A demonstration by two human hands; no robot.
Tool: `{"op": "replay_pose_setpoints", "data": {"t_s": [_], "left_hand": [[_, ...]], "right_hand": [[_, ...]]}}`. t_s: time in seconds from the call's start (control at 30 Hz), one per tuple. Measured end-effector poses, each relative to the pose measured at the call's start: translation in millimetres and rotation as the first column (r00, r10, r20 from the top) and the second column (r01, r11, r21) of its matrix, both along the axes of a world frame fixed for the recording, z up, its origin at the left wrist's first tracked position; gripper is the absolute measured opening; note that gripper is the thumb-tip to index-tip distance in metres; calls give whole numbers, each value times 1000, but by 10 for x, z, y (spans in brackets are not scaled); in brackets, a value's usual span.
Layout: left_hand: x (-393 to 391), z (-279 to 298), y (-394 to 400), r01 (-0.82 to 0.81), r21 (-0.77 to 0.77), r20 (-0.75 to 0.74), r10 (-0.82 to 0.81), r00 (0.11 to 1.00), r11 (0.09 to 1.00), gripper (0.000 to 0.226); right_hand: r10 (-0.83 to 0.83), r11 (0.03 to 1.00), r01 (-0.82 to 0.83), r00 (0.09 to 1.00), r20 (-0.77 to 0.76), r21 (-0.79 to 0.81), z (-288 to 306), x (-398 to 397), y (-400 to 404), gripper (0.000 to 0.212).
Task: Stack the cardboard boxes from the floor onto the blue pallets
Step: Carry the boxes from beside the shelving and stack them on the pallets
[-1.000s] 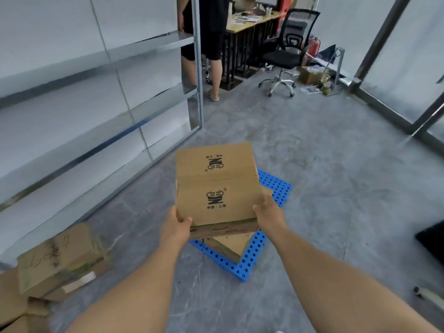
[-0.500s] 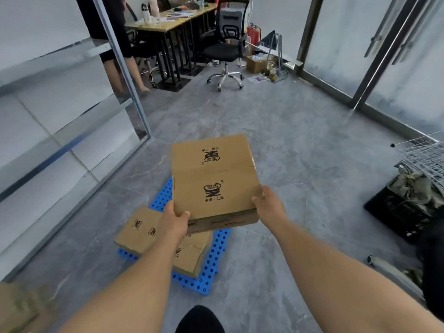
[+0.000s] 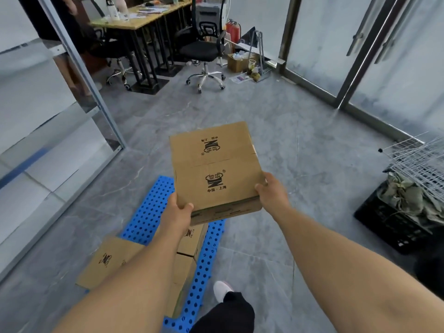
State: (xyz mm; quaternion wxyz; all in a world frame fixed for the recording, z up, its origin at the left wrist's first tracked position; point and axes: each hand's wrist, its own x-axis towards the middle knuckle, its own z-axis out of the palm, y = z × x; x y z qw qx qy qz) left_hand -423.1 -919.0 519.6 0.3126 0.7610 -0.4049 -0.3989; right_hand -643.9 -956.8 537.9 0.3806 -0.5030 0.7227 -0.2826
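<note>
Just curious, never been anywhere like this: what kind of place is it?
Probably an office that doubles as a storeroom: a desk and swivel chair at the back, metal shelving on the left, and a blue pallet on the bare floor.

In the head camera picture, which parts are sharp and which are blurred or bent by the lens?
Head view: the brown cardboard box held by the left hand and right hand is sharp, its print readable; the metal shelving at the left edge is smeared; the dark door frames lean with wide-angle distortion; the light is soft, without hard shadows.
</note>
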Motion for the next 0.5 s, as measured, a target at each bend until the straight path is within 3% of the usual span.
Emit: {"op": "replay_pose_setpoints", "data": {"t_s": [0.5], "left_hand": [[340,-165,-1901,-224,94,-31,228,973,970,62]], "right_hand": [[204,975,-197,977,-58,101,-65,559,-2484,39]]}}
